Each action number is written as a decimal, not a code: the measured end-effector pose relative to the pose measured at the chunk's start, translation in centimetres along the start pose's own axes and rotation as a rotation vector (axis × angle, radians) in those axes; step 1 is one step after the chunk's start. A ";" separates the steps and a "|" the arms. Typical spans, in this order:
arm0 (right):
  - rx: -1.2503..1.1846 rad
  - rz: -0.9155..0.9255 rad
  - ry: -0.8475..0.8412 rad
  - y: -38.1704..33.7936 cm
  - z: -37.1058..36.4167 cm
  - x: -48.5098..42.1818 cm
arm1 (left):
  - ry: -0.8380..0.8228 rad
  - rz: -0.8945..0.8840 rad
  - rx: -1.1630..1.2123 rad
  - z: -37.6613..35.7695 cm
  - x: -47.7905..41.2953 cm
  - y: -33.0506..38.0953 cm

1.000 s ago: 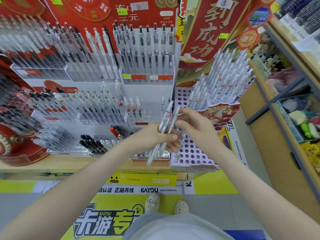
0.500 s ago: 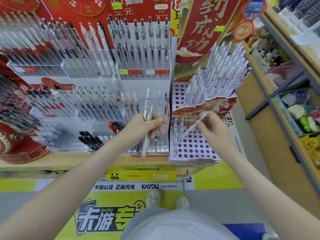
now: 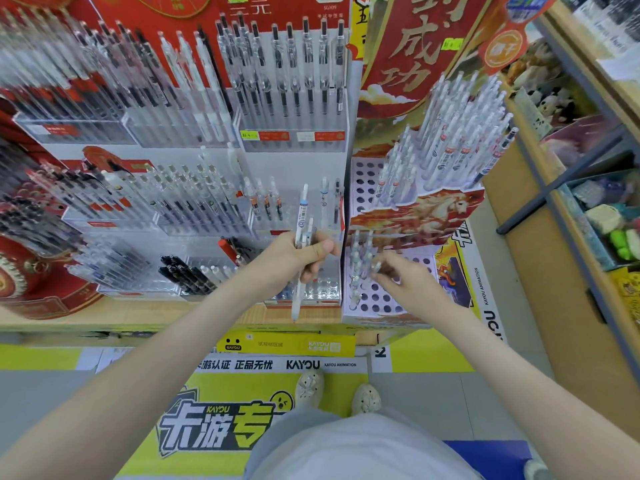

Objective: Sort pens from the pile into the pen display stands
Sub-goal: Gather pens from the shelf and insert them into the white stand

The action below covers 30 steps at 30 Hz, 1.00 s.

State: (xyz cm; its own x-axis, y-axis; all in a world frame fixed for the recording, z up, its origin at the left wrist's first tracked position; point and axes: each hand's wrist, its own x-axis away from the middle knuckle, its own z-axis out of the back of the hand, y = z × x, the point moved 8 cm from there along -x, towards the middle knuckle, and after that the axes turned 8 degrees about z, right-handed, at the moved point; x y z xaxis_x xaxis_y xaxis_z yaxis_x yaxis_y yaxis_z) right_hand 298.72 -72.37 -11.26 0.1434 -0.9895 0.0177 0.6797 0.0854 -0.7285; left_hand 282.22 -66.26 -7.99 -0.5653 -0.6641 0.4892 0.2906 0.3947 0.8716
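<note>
White pens (image 3: pixel 301 216) are bunched in the closed grip of the left hand (image 3: pixel 299 259); the right hand (image 3: pixel 408 285) pinches one pen (image 3: pixel 376 267) at the holed stand (image 3: pixel 390 300).

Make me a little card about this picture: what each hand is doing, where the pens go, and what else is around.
Place: shop pen display, seen from above
Left hand: grips a bundle of white pens, held upright
Right hand: pinches the top of one white pen, low over the holed pen stand
Stand, lower tier: a few pens along its left side, many holes open
Stand, upper tier: crowded with white pens
To the left: clear pen racks, filled
Below: patterned shoes on the floor
</note>
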 end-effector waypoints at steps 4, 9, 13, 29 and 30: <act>0.059 -0.091 -0.066 1.1 -1.3 -0.5 | -0.048 0.027 -0.074 -0.9 0.0 -0.2; 0.060 -0.064 0.205 -1.4 2.6 -0.3 | -0.113 0.051 -0.116 -1.9 0.2 0.2; -0.273 0.097 0.260 -7.1 4.4 -1.6 | -0.173 0.029 -0.161 -3.4 0.3 1.3; -0.821 0.046 0.568 -4.1 7.2 0.8 | 0.032 -0.051 0.096 -0.1 -0.7 3.2; -0.821 0.032 0.605 -3.4 7.8 1.2 | 0.064 -0.056 0.100 0.3 -0.7 3.0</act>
State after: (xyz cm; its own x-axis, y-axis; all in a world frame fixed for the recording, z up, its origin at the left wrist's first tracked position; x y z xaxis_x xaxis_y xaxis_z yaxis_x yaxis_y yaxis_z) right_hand 302.17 -72.94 -3.46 -0.3896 -0.9004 -0.1934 -0.0538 0.2319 -0.9713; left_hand 283.28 -64.43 -5.75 -0.5269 -0.7247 0.4440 0.1800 0.4154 0.8916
